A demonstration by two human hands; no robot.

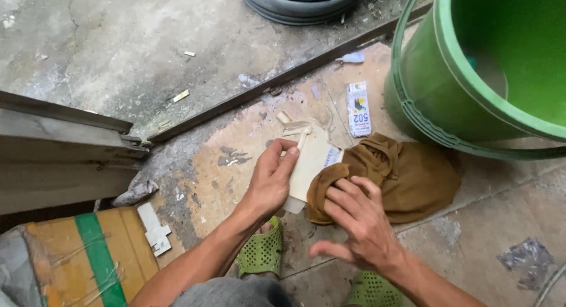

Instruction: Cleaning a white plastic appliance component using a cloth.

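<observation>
My left hand [272,180] grips a flat cream plastic part [309,159] by its left edge, holding it tilted above the floor. My right hand [356,221] presses a brown cloth [407,174] against the part's right side, with a fold of the cloth bunched under the fingers. The rest of the cloth lies spread on the tiled floor to the right. A small white label shows on the part where the cloth meets it.
A large green bucket [424,77] stands at the upper right. A small glue packet [358,109] lies behind the cloth. A taped cardboard box [88,257] and a white plastic piece [154,229] sit lower left. A metal door track [283,77] crosses the floor. My green sandals [262,251] are below.
</observation>
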